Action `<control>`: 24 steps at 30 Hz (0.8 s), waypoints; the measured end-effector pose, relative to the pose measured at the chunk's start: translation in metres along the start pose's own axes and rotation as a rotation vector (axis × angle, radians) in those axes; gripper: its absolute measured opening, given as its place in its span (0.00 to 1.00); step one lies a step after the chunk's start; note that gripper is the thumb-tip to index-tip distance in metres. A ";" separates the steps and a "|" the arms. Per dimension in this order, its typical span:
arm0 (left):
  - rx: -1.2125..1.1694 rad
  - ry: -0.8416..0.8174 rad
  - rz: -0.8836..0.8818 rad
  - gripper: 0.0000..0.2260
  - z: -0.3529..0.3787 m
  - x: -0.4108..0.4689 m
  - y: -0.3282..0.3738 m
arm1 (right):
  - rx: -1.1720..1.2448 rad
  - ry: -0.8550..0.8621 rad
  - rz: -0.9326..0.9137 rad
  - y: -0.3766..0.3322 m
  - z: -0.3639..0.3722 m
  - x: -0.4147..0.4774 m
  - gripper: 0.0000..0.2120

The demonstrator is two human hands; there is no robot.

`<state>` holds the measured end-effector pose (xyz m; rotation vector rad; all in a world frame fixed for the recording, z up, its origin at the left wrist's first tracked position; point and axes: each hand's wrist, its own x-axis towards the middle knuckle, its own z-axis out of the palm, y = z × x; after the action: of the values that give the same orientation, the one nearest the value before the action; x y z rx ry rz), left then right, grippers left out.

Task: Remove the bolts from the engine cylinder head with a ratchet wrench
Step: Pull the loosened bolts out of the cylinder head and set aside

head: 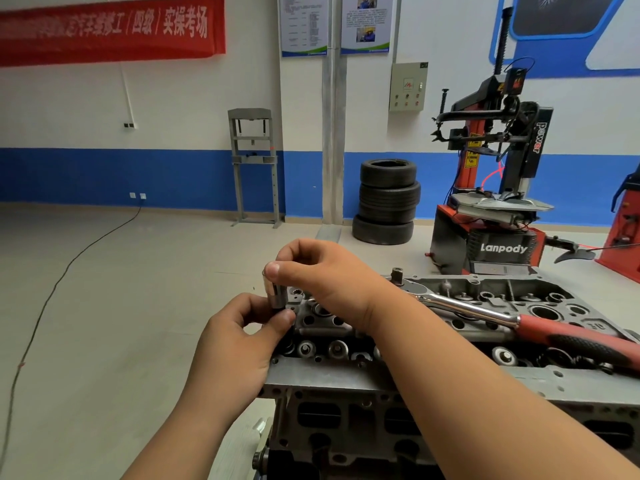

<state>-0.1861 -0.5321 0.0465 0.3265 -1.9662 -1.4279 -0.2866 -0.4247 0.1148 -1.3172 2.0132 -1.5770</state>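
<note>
Your left hand (239, 341) and right hand (322, 275) pinch the socket (273, 294) above the head's (346, 375) left end; the wrench (485, 317) lies on the head. Slacken either grip and it may drop.

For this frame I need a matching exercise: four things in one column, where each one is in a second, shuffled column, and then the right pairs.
Things:
1. socket
2. ratchet wrench
3. tyres
4. red banner

Places:
A. stacked on the floor by the wall
B. hung high on the wall
C. pinched between the left hand and the right hand
D. lying on top of the cylinder head

Pairs: 1-C; 2-D; 3-A; 4-B
</note>
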 end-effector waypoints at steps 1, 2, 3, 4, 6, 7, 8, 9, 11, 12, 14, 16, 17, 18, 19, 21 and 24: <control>0.005 -0.011 0.004 0.06 0.000 0.000 0.000 | 0.016 -0.007 -0.005 -0.001 0.000 0.000 0.04; 0.010 -0.026 0.013 0.06 0.001 -0.001 0.001 | 0.033 -0.012 -0.006 -0.001 -0.001 -0.001 0.03; 0.012 -0.049 0.024 0.08 0.001 -0.001 0.001 | 0.046 -0.014 -0.003 -0.001 -0.001 -0.001 0.02; 0.009 -0.078 0.029 0.11 0.002 -0.001 0.001 | 0.054 -0.010 0.005 -0.002 -0.001 -0.001 0.02; -0.010 -0.138 0.013 0.16 0.002 -0.001 0.003 | 0.055 0.001 0.025 -0.003 -0.002 -0.001 0.04; -0.022 -0.160 0.006 0.17 0.002 -0.002 0.003 | 0.051 0.005 0.031 -0.003 -0.002 -0.001 0.05; -0.032 -0.173 0.004 0.17 0.002 -0.001 0.004 | 0.046 0.007 0.036 -0.003 -0.002 -0.001 0.06; -0.036 -0.175 0.005 0.17 0.002 -0.001 0.004 | 0.042 0.009 0.041 -0.003 -0.002 -0.001 0.06; -0.030 -0.143 0.004 0.16 0.001 -0.001 0.005 | 0.024 0.009 0.051 -0.002 -0.001 -0.001 0.08; -0.020 -0.115 0.000 0.14 0.001 0.000 0.004 | 0.005 -0.001 0.053 -0.002 0.000 -0.001 0.09; -0.003 -0.062 -0.013 0.09 0.001 0.001 0.003 | -0.024 -0.025 0.053 -0.002 0.002 -0.002 0.10; 0.012 -0.035 -0.022 0.05 0.002 0.003 0.002 | -0.023 -0.033 0.045 -0.002 0.002 -0.002 0.10; 0.018 -0.032 -0.025 0.04 0.002 0.004 0.002 | -0.017 -0.029 0.039 -0.002 0.002 -0.002 0.09; 0.020 -0.034 -0.029 0.03 0.002 0.004 0.002 | -0.014 -0.020 0.034 -0.001 0.002 -0.002 0.10; 0.021 -0.041 -0.033 0.03 0.002 0.004 0.002 | -0.015 -0.014 0.028 -0.001 0.001 -0.002 0.09; 0.023 -0.080 -0.034 0.06 0.001 0.003 0.000 | 0.005 -0.018 0.023 -0.001 0.000 -0.002 0.07; 0.020 -0.140 -0.009 0.13 0.000 0.001 -0.001 | 0.045 -0.045 0.046 -0.001 -0.001 -0.001 0.07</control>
<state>-0.1870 -0.5323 0.0460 0.2506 -2.0949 -1.4729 -0.2859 -0.4229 0.1159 -1.2700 1.9555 -1.5490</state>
